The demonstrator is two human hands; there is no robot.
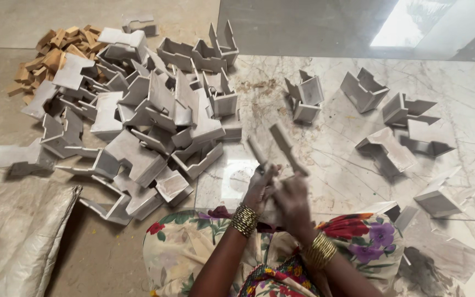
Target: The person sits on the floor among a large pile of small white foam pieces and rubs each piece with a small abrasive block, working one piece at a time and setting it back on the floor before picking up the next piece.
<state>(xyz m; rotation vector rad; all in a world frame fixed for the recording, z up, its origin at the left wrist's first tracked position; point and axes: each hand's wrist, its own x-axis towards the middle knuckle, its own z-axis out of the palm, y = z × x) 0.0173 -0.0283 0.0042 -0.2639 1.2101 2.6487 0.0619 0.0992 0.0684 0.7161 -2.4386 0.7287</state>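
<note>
A big heap of brackets (149,121) lies left on the floor (325,148), wooden blocks (50,55) behind it, a sack (17,236) before it, and loose brackets (391,148) lie right.

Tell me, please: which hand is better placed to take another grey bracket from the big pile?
Probably the left hand. The big pile of grey brackets lies on its side, while the right hand is farther away. Both hands hold a grey piece.
</note>
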